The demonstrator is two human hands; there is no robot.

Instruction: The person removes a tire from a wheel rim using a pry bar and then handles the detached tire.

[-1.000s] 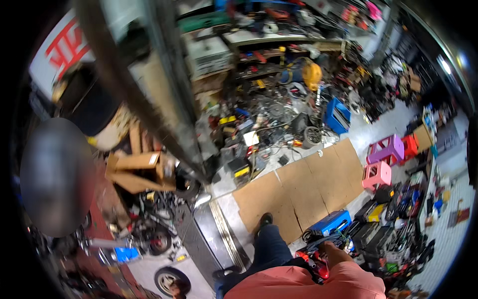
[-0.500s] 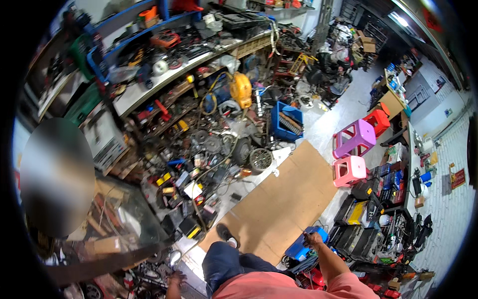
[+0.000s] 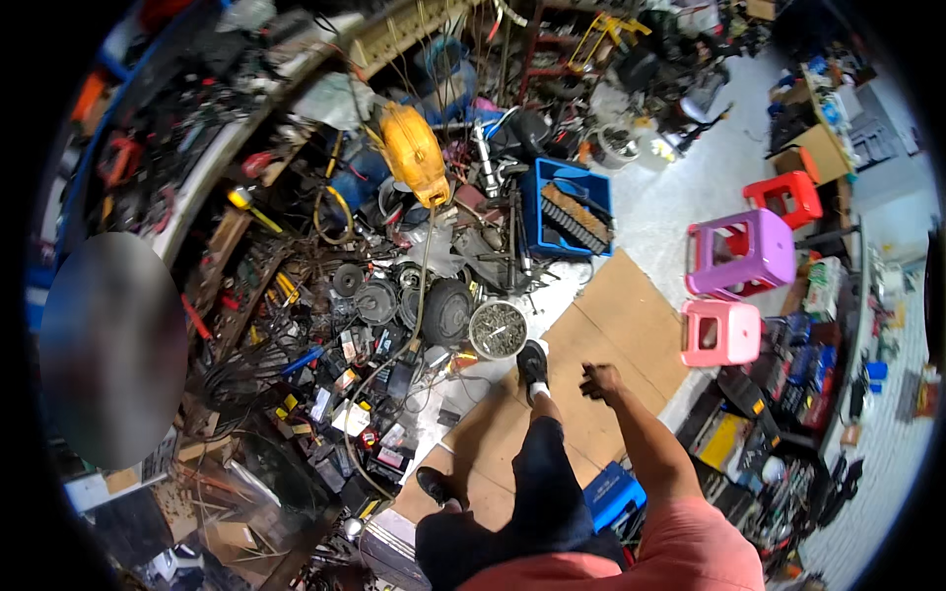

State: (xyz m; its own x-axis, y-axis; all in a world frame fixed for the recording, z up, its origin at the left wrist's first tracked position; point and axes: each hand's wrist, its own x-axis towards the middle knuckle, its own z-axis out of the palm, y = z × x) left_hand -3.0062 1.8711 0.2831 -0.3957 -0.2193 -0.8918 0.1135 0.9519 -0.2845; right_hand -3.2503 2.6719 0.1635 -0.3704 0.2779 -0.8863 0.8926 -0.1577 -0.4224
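Note:
My right hand (image 3: 601,382) is out ahead of me above the flat cardboard sheet (image 3: 626,325). Its fingers look loosely bent and a little apart, with nothing visible in them. My left hand is outside the picture. Below the right forearm lies a blue case (image 3: 613,495) at the cardboard's near edge. One of my shoes (image 3: 533,362) is forward, beside a round bowl of small metal parts (image 3: 498,329); the other shoe (image 3: 439,487) is at the cardboard's left edge.
Loose parts and a black wheel (image 3: 446,311) crowd the left floor, with a yellow hose reel (image 3: 412,153) behind. Farther ahead stands a blue crate (image 3: 574,207). Pink (image 3: 720,333), purple (image 3: 741,252) and red (image 3: 783,198) stools line the right, near tool cases (image 3: 724,438).
My right hand has moved forward from beside the blue case to over the cardboard. My left hand has left the picture. One leg has stepped forward, and the view has shifted ahead.

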